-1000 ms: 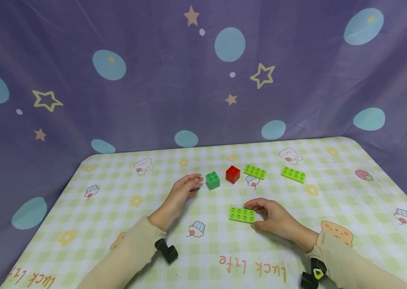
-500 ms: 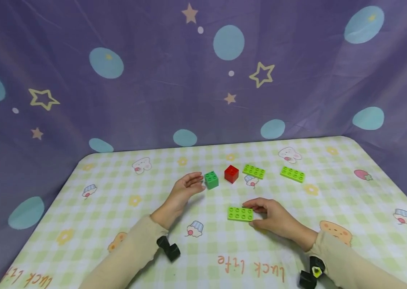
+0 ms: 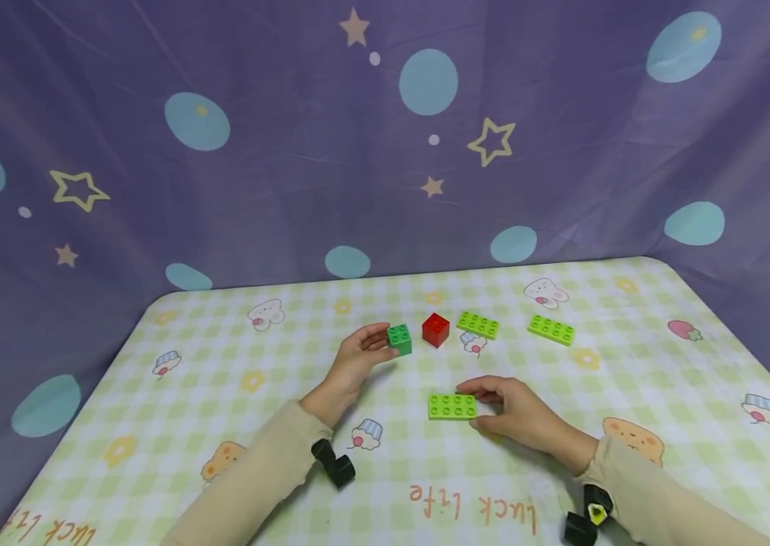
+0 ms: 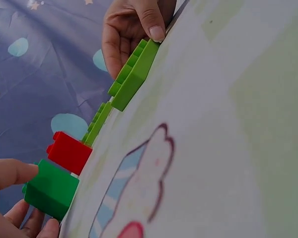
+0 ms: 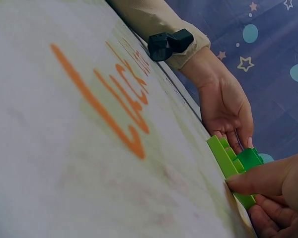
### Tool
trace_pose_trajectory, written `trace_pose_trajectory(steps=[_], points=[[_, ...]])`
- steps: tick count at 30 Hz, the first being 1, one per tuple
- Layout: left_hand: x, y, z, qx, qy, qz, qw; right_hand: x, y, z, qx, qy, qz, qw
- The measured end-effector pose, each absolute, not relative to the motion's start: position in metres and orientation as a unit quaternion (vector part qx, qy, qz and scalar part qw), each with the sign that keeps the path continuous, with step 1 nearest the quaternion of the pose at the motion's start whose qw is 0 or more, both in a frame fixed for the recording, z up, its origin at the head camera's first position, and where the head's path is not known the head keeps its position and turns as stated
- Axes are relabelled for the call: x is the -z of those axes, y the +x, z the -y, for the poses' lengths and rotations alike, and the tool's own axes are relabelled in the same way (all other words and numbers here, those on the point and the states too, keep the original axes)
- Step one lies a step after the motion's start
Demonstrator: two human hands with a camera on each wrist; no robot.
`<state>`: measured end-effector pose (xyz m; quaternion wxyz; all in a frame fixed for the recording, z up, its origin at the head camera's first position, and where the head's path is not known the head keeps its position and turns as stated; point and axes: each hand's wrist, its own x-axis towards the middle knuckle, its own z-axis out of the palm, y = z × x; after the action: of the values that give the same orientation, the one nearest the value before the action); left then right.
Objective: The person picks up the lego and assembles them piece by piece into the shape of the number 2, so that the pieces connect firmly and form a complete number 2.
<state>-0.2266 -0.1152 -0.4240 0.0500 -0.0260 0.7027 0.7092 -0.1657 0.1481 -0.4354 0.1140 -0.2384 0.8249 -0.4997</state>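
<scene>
My left hand (image 3: pixel 352 365) has its thumb and fingers on either side of a green 2x2 toy building brick (image 3: pixel 400 340), pinching it on the table. In the left wrist view the thumb meets one face of that green brick (image 4: pixel 51 189) and the fingertips lie along its other side. A lime-green flat eight-stud brick (image 3: pixel 451 407) lies nearer me, its right end between the thumb and fingers of my right hand (image 3: pixel 524 415). The right wrist view has the right thumb pressed on the lime brick (image 5: pixel 221 154); the fingers behind are partly hidden.
Just right of the green brick stands a red brick (image 3: pixel 435 331). Two more lime-green flat bricks lie farther back, one beside the red brick (image 3: pixel 477 324) and one farther right (image 3: pixel 551 330). A checked cloth (image 3: pixel 221 425) covers the table, with a purple curtain (image 3: pixel 275 189) behind.
My left hand has moved slightly right, and its thumb and fingers have come round the green brick. The right hand keeps its hold on the lime brick.
</scene>
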Motion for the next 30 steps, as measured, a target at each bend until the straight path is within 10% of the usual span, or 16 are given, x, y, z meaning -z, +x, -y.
trace_pose_trajectory(steps=[30], points=[[0.4222, -0.2326, 0.1079, -0.655, -0.031, -0.754, 0.032, 0.4337, -0.1660, -0.1462, 0.495, -0.241, -0.828, 0.109]])
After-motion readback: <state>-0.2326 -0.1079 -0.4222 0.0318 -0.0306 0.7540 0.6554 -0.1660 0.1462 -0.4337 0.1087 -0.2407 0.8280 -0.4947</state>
